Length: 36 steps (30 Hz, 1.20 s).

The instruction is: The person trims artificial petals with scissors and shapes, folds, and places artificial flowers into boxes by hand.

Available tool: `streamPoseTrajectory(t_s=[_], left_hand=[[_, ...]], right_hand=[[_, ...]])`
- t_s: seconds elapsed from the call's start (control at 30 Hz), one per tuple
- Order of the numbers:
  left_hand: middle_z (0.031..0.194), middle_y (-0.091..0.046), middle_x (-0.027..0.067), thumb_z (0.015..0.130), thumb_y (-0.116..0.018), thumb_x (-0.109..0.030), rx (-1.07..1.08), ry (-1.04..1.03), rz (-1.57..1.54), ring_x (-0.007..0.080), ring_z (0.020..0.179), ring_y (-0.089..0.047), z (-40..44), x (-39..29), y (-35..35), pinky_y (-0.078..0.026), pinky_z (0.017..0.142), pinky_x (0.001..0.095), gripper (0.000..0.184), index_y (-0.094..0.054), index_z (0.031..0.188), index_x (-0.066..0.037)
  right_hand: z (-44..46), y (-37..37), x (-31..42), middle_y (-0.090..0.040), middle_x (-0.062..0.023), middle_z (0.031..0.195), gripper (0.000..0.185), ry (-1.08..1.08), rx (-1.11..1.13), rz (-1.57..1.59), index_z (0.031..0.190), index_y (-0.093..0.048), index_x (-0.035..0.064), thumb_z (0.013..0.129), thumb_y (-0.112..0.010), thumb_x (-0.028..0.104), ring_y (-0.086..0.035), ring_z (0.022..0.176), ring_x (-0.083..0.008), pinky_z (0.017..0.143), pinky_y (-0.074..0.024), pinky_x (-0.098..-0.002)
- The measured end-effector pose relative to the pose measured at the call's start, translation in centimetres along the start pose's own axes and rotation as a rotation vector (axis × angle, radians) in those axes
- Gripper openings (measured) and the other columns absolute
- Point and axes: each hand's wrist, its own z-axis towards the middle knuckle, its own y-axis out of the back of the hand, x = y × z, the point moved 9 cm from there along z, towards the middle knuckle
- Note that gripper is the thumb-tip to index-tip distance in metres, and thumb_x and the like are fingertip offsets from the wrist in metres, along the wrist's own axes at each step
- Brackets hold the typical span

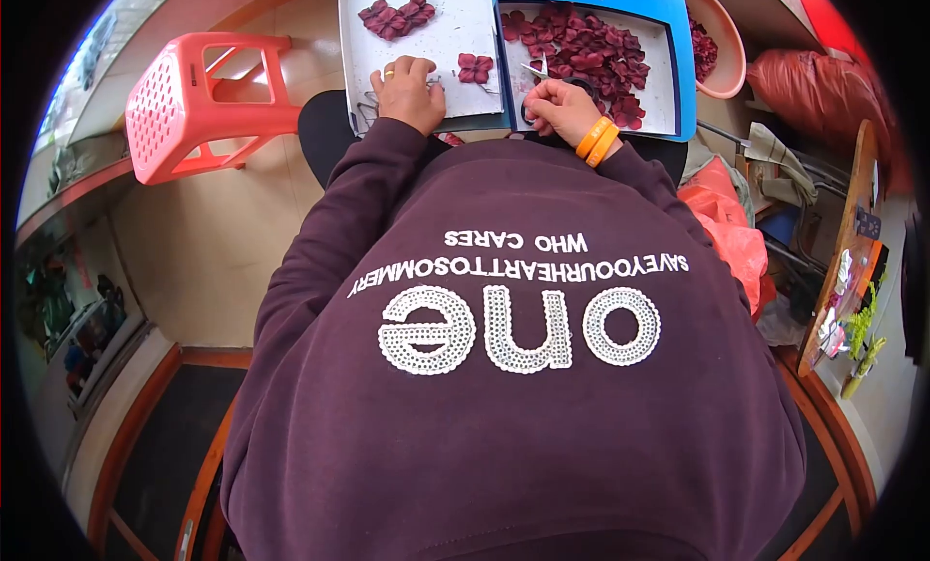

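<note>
Left hand [407, 94]: fingers curled on white tray [426, 47]; grip, can't tell. 1 burgundy petal piece [475, 69] just right of it, nearer left hand than right. Scissors [538, 70]: blades parted, pointing away from body, beside right hand [562, 110]; fingertips drawn narrow, contents unclear. Petal pile [605, 57] beyond.

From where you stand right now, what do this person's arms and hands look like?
The sleeves are long and dark plum. The left hand, ungloved, has a gold-coloured ring; the right hand, also ungloved, has orange bands around its wrist, with markings too small to read.
</note>
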Motion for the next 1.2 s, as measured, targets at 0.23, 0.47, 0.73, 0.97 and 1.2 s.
streamPoseTrajectory(t_s=[0.23,0.47,0.73,0.97,1.2], left_hand=[[0.091,-0.054,0.0073,0.07,-0.059,-0.014,-0.012,-0.085,0.013,0.027,0.088,-0.051,2.5,-3.6,-1.4,-0.032,0.084,0.0378,0.019,-0.058,0.088,-0.011],[0.093,-0.054,0.0089,0.072,-0.058,-0.014,0.237,0.04,0.097,0.0274,0.089,-0.05,4.5,-2.5,-4.4,-0.03,0.084,0.0438,0.018,-0.056,0.089,-0.01],[0.088,-0.057,0.0083,0.072,-0.059,-0.013,0.295,-0.007,-0.046,0.0267,0.081,-0.054,4.5,-3.3,-4.0,-0.034,0.083,0.0421,0.016,-0.053,0.087,-0.009],[0.087,-0.058,0.008,0.077,-0.056,-0.003,0.448,0.206,-1.186,0.0172,0.08,-0.056,4.8,-3.5,-1.9,-0.041,0.083,0.0317,0.015,-0.053,0.092,-0.004],[0.082,-0.058,0.0072,0.077,-0.057,-0.002,0.58,0.204,-1.503,0.0119,0.075,-0.056,3.0,-7.0,1.8,-0.044,0.07,0.0198,0.014,-0.054,0.091,-0.001]], right_hand=[[-0.7,3.0,0.2,-0.054,-0.0031,0.062,0.014,0.063,-0.27,-0.707,0.076,-0.054,0.0042,0.076,-0.06,0.017,-0.049,0.053,-0.0111,0.051,-0.0413,-0.0211],[-1.5,4.4,1.0,-0.05,-0.0012,0.056,0.018,0.132,-0.495,-0.828,0.07,-0.054,0.005,0.074,-0.062,0.021,-0.047,0.05,-0.0127,0.05,-0.0398,-0.0234],[-1.2,2.7,1.9,-0.053,-0.0016,0.061,0.014,0.2,-0.374,-0.608,0.074,-0.055,0.0048,0.075,-0.062,0.017,-0.046,0.052,-0.0101,0.051,-0.0392,-0.0209],[-1.0,1.5,5.7,-0.055,-0.0021,0.067,0.013,0.471,-0.346,-0.219,0.084,-0.06,0.0024,0.079,-0.061,0.015,-0.047,0.055,-0.0081,0.054,-0.0394,-0.0174],[-1.2,-2.1,7.5,-0.057,-0.0037,0.07,0.014,0.213,0.076,0.171,0.088,-0.06,0.0,0.082,-0.059,0.012,-0.049,0.057,-0.0085,0.057,-0.0407,-0.0166]])
